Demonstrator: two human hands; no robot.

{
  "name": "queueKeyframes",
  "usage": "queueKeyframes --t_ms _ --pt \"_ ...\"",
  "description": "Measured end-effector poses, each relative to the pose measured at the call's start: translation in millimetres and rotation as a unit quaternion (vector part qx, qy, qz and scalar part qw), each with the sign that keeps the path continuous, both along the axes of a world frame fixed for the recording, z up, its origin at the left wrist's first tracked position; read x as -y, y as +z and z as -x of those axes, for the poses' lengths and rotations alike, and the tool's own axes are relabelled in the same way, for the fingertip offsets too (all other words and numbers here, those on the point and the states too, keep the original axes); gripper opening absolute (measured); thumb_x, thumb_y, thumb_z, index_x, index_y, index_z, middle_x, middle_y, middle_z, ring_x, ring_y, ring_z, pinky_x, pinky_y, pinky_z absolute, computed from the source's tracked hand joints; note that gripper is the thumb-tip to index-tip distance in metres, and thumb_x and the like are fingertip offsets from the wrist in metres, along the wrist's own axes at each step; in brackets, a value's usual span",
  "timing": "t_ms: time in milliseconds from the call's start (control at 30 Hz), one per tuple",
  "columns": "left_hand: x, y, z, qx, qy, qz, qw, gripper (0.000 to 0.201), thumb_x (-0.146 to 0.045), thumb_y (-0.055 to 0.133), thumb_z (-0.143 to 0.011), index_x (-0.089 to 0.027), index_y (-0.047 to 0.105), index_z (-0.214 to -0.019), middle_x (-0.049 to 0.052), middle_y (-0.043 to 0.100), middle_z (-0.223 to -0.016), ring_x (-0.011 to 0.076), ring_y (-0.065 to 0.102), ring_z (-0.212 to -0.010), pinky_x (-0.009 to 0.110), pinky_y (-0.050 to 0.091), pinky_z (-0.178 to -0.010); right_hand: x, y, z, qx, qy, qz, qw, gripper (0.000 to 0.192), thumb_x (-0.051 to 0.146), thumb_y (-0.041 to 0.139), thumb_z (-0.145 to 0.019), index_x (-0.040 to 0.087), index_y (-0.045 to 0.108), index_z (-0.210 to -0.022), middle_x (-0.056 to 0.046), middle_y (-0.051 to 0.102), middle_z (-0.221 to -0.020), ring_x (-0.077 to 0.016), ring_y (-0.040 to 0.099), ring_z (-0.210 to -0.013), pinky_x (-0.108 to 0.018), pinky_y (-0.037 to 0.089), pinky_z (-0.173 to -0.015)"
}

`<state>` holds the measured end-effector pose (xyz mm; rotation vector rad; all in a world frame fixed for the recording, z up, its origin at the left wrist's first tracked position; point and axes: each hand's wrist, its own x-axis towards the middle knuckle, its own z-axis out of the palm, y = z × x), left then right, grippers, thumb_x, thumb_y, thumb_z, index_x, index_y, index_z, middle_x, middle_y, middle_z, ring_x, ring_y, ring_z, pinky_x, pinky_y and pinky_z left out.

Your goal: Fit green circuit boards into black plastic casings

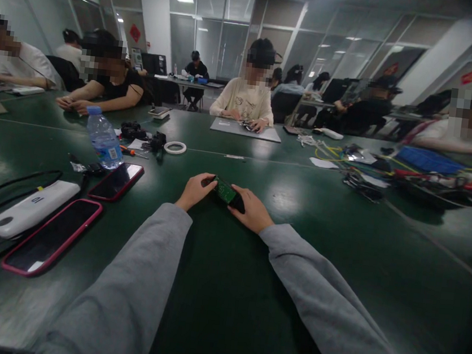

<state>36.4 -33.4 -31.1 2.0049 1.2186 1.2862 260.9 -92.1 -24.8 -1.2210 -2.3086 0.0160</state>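
Between my two hands is a small black device with a green circuit board exposed on its face, held just over the green table. My left hand grips its left end, thumb and fingers closed on the edge. Around the black right end, the fingers of my right hand are wrapped. The device lies tilted, its right end nearer to me. Parts of both its ends are hidden by my fingers.
On the left of the green table lie two red-edged phones, a white power bank with black cables, and a water bottle. A tape roll lies beyond. Cables and a blue tray are at right. People sit around.
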Motion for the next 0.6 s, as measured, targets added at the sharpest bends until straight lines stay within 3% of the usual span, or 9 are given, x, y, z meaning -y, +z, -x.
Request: queueKeyframes --t_ms 400,600 --pt "-3.3 -2.3 3.4 0.004 0.006 0.030 1.000 0.029 -0.028 0.067 -0.077 -0.020 0.068 -0.105 0.006 0.072 -0.096 0.0173 0.067 -0.083 0.031 0.053 -0.077 2.6 1.9 2.6 0.021 -0.002 0.004 1.000 0.073 0.054 0.059 -0.084 0.018 0.033 -0.142 -0.014 0.052 -0.123 -0.0296 0.052 -0.110 -0.047 0.047 -0.091" --pt "1.3 1.9 2.5 -0.010 0.030 0.033 0.999 0.029 -0.026 0.069 -0.075 -0.021 0.065 -0.103 0.005 0.071 -0.093 0.0161 0.067 -0.079 0.030 0.052 -0.074 6.6 3.3 6.9 0.012 0.010 0.000 1.000 0.064 0.051 0.052 -0.090 0.019 0.034 -0.142 -0.012 0.053 -0.121 -0.0278 0.052 -0.110 -0.046 0.046 -0.094"
